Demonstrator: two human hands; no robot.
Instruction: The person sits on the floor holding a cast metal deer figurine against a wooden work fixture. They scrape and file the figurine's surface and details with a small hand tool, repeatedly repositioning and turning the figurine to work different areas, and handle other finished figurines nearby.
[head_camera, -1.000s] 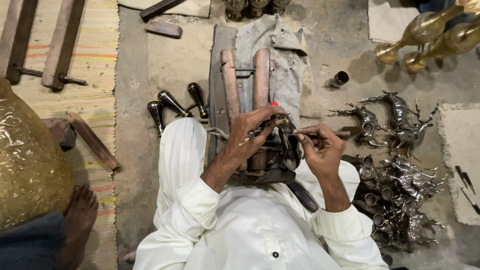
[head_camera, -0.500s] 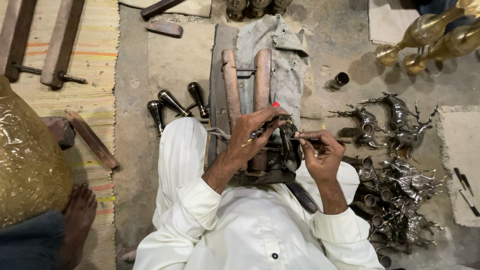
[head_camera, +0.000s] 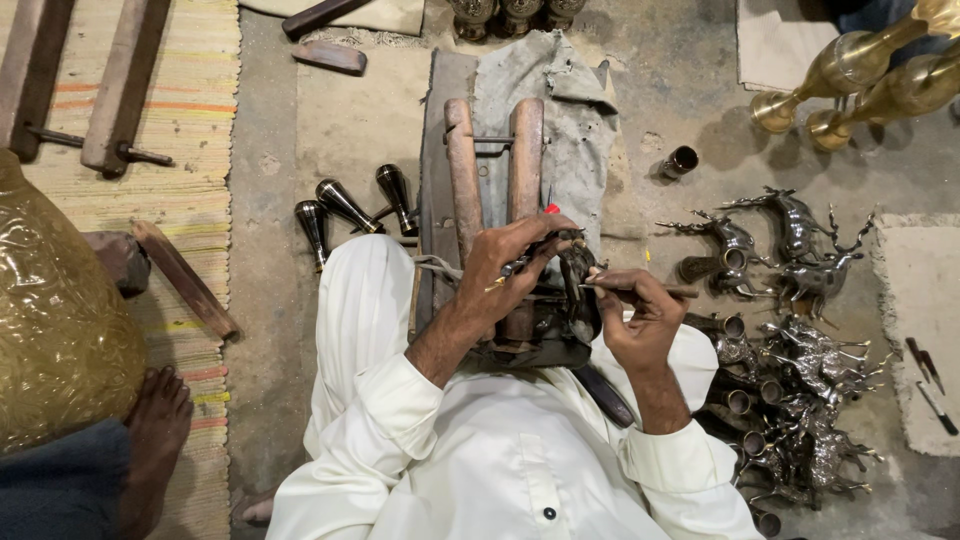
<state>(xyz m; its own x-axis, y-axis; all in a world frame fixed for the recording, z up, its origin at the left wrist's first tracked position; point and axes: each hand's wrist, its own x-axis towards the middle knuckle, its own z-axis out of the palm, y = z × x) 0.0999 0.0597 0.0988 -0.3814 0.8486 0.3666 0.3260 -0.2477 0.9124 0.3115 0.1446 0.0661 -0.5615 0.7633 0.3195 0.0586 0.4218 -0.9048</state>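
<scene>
Two hands at work: left hand (head_camera: 515, 262) clamped on a dark metal figure (head_camera: 578, 285) braced over the wooden vise (head_camera: 495, 180) at the lap, right hand (head_camera: 632, 312) pinched shut on a thin tool (head_camera: 655, 291), its tip at the figure. Best done, I judge, with short light strokes, figure pressed firm. Finished stags (head_camera: 790, 235) lie on the floor at right; brass vase (head_camera: 55, 310) at left.
</scene>
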